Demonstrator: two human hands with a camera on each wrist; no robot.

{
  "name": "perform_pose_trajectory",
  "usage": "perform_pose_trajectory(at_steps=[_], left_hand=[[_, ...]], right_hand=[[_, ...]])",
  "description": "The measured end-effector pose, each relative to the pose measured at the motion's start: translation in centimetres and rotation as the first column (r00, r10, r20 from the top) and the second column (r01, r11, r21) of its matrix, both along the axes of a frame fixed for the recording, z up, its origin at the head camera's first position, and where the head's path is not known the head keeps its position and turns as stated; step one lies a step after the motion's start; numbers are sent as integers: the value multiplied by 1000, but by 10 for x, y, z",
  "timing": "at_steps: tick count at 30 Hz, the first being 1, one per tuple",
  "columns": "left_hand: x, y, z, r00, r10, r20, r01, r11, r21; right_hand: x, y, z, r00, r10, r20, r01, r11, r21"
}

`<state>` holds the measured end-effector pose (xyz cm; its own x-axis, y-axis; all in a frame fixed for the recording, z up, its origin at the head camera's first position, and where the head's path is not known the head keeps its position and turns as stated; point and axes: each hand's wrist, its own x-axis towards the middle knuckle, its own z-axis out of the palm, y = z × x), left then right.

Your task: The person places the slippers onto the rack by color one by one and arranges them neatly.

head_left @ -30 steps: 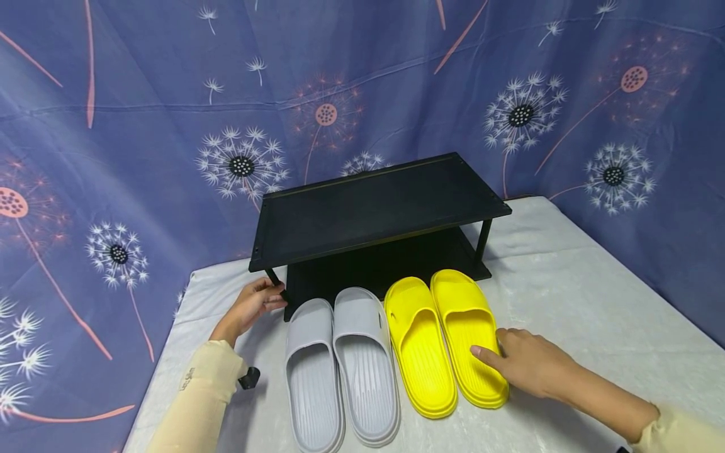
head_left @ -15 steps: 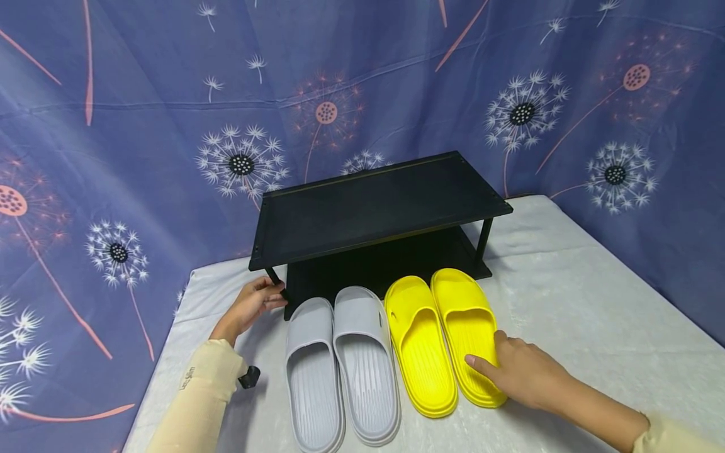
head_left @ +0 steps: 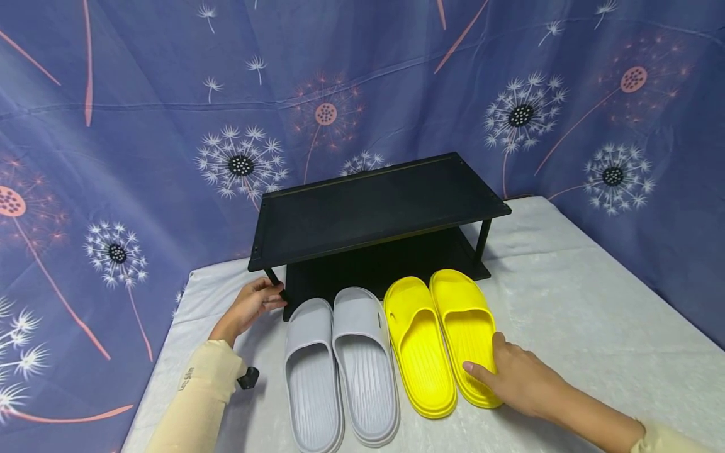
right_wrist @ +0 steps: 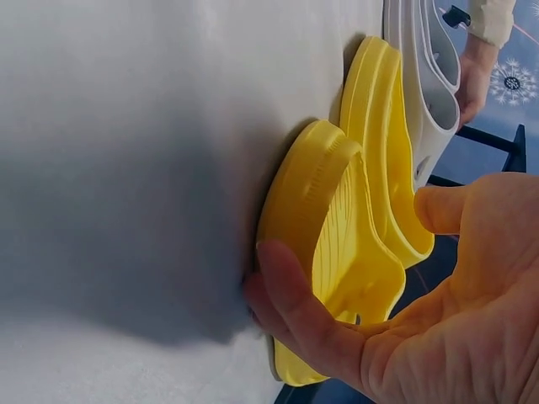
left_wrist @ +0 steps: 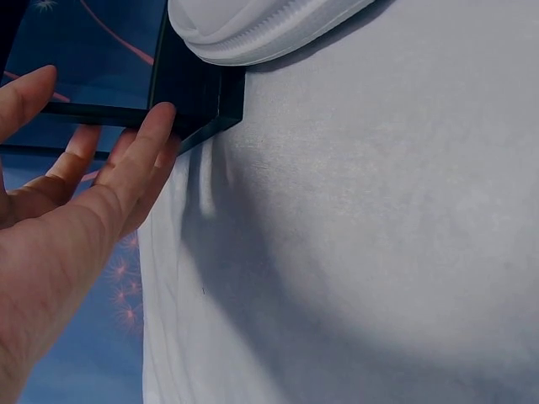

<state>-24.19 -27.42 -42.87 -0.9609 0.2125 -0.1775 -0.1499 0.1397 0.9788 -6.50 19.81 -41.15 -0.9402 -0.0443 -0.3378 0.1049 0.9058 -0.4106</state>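
A pair of grey slippers (head_left: pixel 365 377) and a pair of yellow slippers lie side by side on the cloth, toes toward a black two-tier rack (head_left: pixel 379 211). My right hand (head_left: pixel 523 380) rests against the outer side of the right yellow slipper (head_left: pixel 470 343), thumb reaching over its footbed. In the right wrist view, the fingers (right_wrist: pixel 290 299) lie along that slipper's side; the thumb stands apart from them. The left yellow slipper (head_left: pixel 426 362) sits close beside it. My left hand (head_left: pixel 252 306) touches the rack's front left post with fingers fairly straight (left_wrist: pixel 143 160).
A pale grey cloth (head_left: pixel 583 296) covers the table. Behind it hangs a blue curtain (head_left: pixel 385 69) with dandelion prints. The rack's lower shelf (head_left: pixel 362 270) lies just beyond the slipper toes. A small black object (head_left: pixel 248 378) shows by the left sleeve.
My right hand has shifted slightly left, and the heel of the right yellow slipper has moved left with it. My left hand stays at the rack post.
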Motion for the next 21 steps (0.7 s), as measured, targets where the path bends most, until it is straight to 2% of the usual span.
perform_pose_trajectory(at_steps=[21], left_hand=[[-2, -1, 2, 999, -13, 29, 11, 999, 39]], right_hand=[[4, -3, -11, 1000, -9, -2, 9, 999, -36]])
